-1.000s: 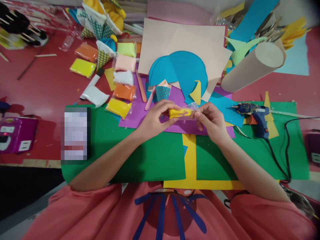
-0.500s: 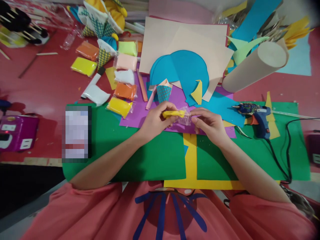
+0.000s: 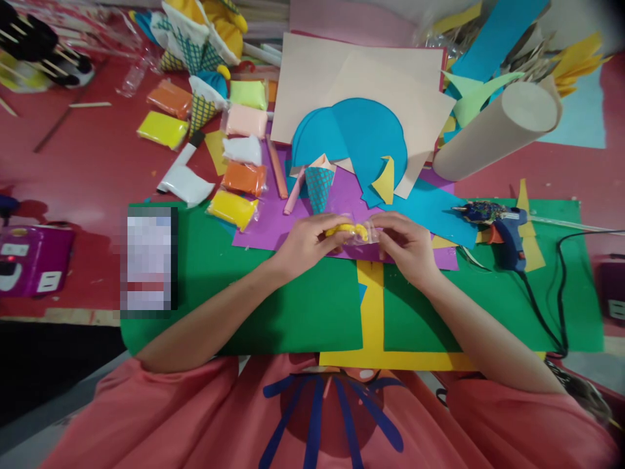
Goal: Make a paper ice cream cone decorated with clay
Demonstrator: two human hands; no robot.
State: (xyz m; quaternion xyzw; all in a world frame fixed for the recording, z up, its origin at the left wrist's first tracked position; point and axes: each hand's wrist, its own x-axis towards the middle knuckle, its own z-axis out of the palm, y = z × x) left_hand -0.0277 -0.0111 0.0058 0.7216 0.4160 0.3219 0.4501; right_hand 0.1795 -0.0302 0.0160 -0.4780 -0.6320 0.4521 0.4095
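Yellow modelling clay [image 3: 360,231] in a small clear plastic bag [image 3: 372,233] is held between my two hands, above the purple sheet [image 3: 266,218]. My left hand [image 3: 312,241] is closed round the clay's left end. The fingers of my right hand [image 3: 405,241] pinch the right end of the bag. Just beyond my left hand lies a small blue cone with a grid pattern [image 3: 319,185]. Two pink rolled strips [image 3: 295,192] are beside it. A yellow scrap [image 3: 385,182] rests on the blue rounded sheets [image 3: 371,130].
Packets of coloured clay [image 3: 233,208] lie at the left, above a phone [image 3: 149,260]. A glue gun [image 3: 510,241] with a black cord is on the green sheet [image 3: 488,306] at the right. Behind it leans a large beige paper tube [image 3: 498,130].
My left hand has shifted slightly right and down with the clay. My right hand has moved a little left onto the bag's end. More of the grid-patterned cone now shows.
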